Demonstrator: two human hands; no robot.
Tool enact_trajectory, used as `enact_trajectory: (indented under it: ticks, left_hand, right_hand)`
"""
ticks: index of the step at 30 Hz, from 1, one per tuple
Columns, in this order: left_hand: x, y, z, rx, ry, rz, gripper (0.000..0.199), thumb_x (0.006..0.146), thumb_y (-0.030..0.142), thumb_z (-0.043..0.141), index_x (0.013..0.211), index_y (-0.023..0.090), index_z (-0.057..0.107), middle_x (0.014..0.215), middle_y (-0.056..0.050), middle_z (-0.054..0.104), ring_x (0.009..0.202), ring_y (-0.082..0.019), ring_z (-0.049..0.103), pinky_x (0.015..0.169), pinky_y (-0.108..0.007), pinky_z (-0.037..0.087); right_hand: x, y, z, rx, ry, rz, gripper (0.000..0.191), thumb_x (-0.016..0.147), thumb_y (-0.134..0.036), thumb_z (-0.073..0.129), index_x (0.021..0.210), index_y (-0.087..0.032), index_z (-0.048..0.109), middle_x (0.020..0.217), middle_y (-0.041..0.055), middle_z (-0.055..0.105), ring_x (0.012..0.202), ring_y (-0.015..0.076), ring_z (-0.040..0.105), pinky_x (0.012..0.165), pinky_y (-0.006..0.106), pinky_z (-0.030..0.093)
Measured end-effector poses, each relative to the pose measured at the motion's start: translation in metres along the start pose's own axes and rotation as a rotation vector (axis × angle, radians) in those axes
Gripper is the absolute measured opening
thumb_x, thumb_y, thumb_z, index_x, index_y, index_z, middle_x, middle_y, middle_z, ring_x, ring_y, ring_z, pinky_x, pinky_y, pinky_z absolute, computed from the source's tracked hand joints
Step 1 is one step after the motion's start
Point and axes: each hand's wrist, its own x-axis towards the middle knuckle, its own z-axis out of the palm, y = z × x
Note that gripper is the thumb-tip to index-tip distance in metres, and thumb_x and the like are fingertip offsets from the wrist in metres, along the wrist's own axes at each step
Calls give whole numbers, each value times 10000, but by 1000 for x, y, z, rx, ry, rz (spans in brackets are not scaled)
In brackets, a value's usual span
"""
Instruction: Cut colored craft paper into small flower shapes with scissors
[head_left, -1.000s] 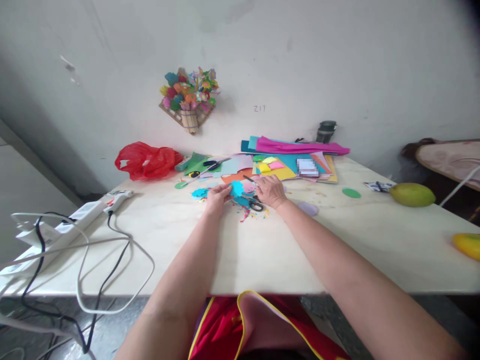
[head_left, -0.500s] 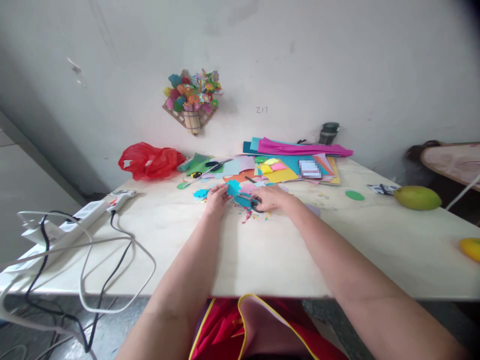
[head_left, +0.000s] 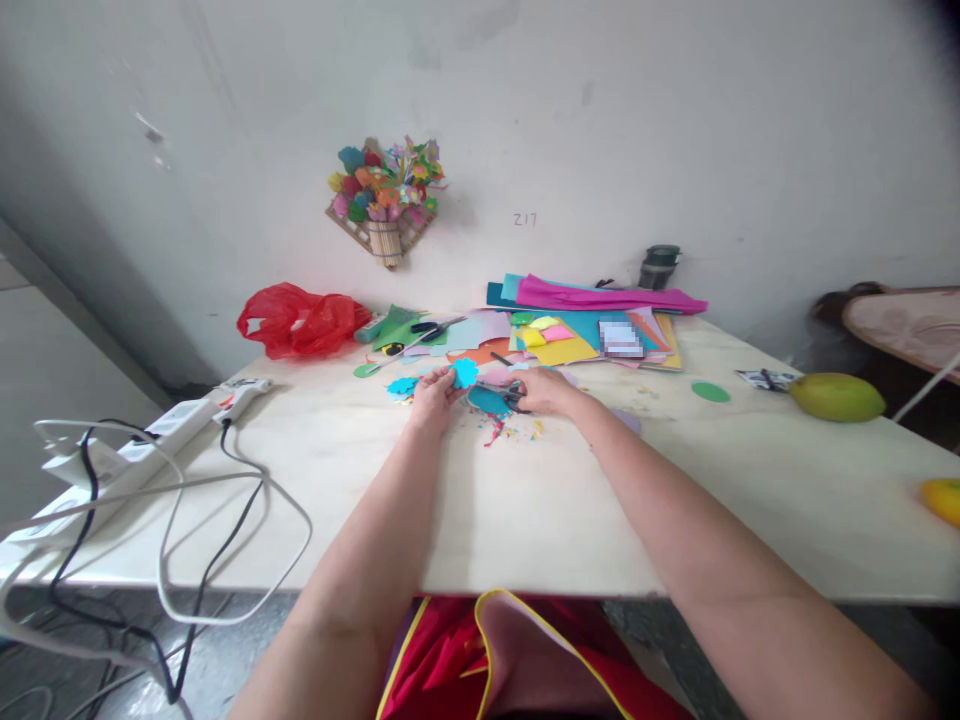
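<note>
Between the fingertips of my left hand (head_left: 433,398) is a blue paper flower (head_left: 465,374) with a scalloped edge. My right hand (head_left: 544,390) grips scissors (head_left: 511,392) by the handles, the blades pointing left toward the flower. Below the blades a blue paper oval (head_left: 489,401) lies on the table. More blue scalloped paper (head_left: 402,387) rests just left of my left hand. Small coloured paper scraps (head_left: 499,432) are scattered under and in front of both hands.
Coloured sheets (head_left: 570,345) are piled at the back, with a second pair of scissors (head_left: 427,329) among papers. A red plastic bag (head_left: 304,320) sits back left; a power strip (head_left: 169,435) and cables lie left. A green mango (head_left: 837,397) and green oval (head_left: 710,391) lie right.
The scissors have turned in my right hand, and their handles now look closer together. The blue flower has shifted slightly and faces the camera more fully. My left hand stays nearly in place.
</note>
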Motion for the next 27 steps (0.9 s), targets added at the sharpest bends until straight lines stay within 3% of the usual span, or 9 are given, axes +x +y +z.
enact_trajectory:
  ticks: [5,9,12,17,23,27]
  left_hand:
    - [2,-1,-1,-9,23,-1,236,644,232,795,763,147,610,663,10,645,590,-97,605,643,-244,548]
    - [1,0,-1,-22,7,-9,197,663,204,771,763,138,616,660,6,646,574,-99,605,615,-241,543]
    - [1,0,-1,-32,10,-16,171,679,184,745,766,138,606,647,6,640,563,-103,607,612,-252,548]
    - [4,-2,-1,-37,51,-19,162,674,177,723,766,141,594,641,3,644,555,-112,613,589,-252,545]
    - [5,-1,-1,-57,94,14,209,639,217,733,682,165,536,544,43,574,508,-98,579,591,-253,547]
    - [5,-1,0,-47,112,22,223,626,220,741,674,164,531,535,48,556,489,-94,565,565,-250,537]
  right_hand:
    - [7,15,7,531,-1,56,416,619,-120,639,1031,-151,691,620,-14,626,537,122,547,496,214,382]
    - [5,14,5,955,-28,195,449,636,-86,616,1081,-145,633,623,-2,658,453,109,552,355,174,268]
    - [2,8,2,1179,-100,238,372,683,-97,629,1052,-145,618,625,14,668,426,97,561,304,156,211]
    - [-1,-3,0,1275,-210,266,135,800,-252,659,885,-151,630,528,-30,586,351,47,482,264,130,189]
    - [-3,-1,0,1378,-312,252,293,894,-418,546,920,-137,625,547,7,623,365,74,520,276,144,274]
    - [-2,-1,3,1388,-295,232,228,865,-356,616,860,-128,616,523,-2,620,357,69,521,301,141,341]
